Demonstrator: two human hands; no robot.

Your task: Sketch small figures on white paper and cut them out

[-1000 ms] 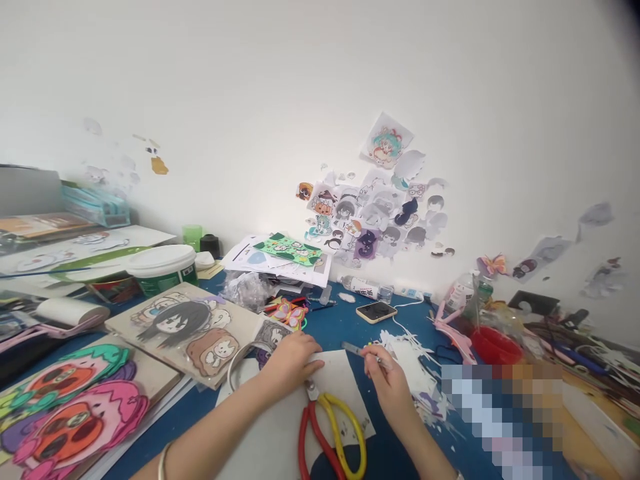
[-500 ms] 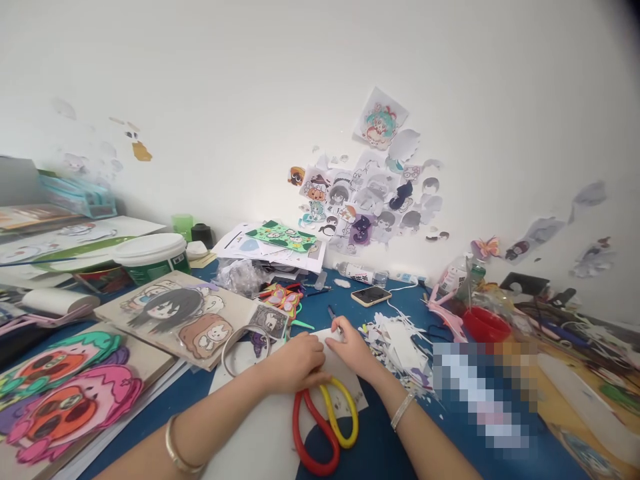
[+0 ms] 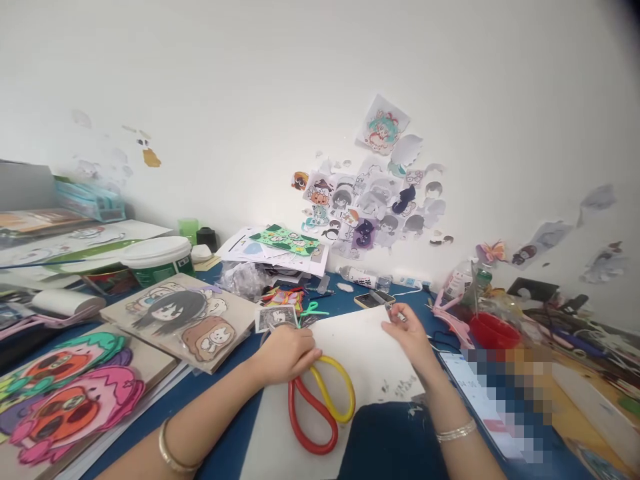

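Observation:
My left hand (image 3: 289,357) is curled at the left part of a white sheet (image 3: 350,347), its fingers over the middle of a pair of scissors with red and yellow handles (image 3: 311,425). The handles point toward me; the blades are hidden. At the sheet's upper right corner, my right hand (image 3: 407,337) pinches the edge. A slim, grey, pen-like tool (image 3: 376,296) sticks out above its fingers. Dark specks lie on the sheet near its lower edge. Small green scissors (image 3: 314,311) rest just beyond my left hand.
To the left lie painted character boards (image 3: 183,313) and a lidded white tub (image 3: 157,257). A phone (image 3: 367,300) and a bottle (image 3: 365,277) are behind the sheet. On the right stand a red bowl (image 3: 495,330), a pink stand (image 3: 453,323) and a partly pixelated screen (image 3: 470,387).
My right hand has moved right, away from my left hand, and the white sheet has shifted right over the paper scraps. My left hand and the large scissors have barely moved.

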